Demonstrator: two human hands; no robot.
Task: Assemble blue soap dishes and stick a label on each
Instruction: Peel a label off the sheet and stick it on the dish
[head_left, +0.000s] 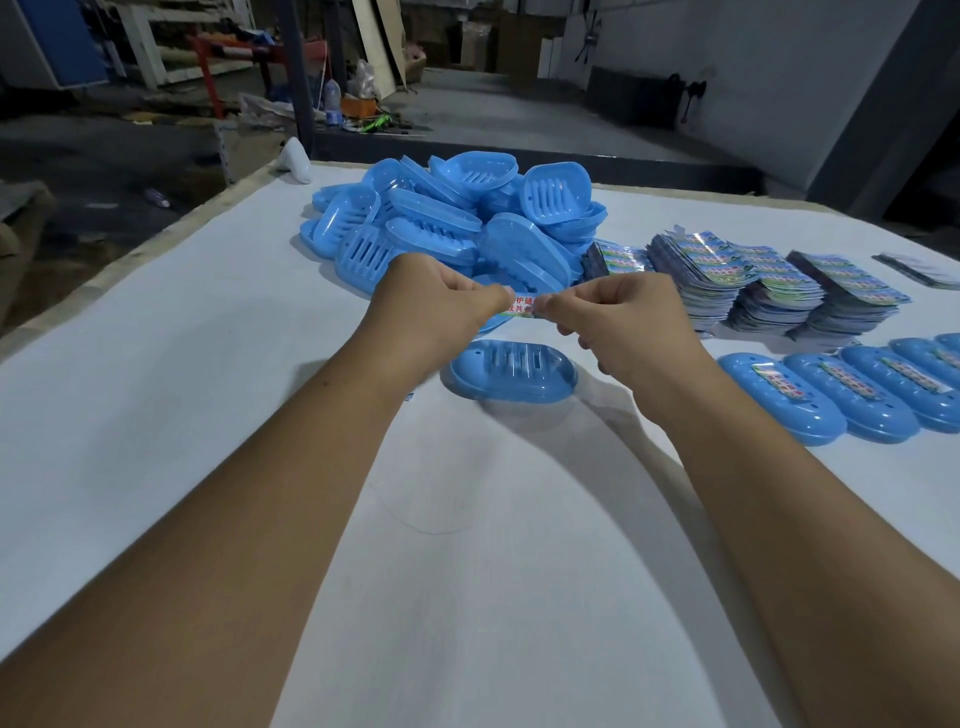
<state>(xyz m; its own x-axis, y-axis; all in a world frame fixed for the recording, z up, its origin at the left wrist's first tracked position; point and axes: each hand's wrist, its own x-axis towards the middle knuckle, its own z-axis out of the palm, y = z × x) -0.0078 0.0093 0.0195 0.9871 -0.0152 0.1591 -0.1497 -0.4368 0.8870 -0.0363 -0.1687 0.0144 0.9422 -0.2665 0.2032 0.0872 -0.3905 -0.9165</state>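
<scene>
- In the centre of the frame, the assembled soap dish (511, 370) lies on the white table (208, 415), just below my hands. I think I may stick the label crooked on it.
- My left hand (436, 306) and right hand (618, 325) each pinch one end of the label (521, 304), fingers curled. It could fold and stick to itself.
- At right, the labelled dishes (810, 395) lie near; my right arm could push them.
- Behind, the pile of dish parts (452, 218) and the label stacks (769, 286) may slide.

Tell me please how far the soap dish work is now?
Done: a row of labelled blue plastic soap dishes at right. In hand: left hand and right hand pinch a printed label above one unlabelled assembled dish. Left: the big pile of blue parts.
</scene>
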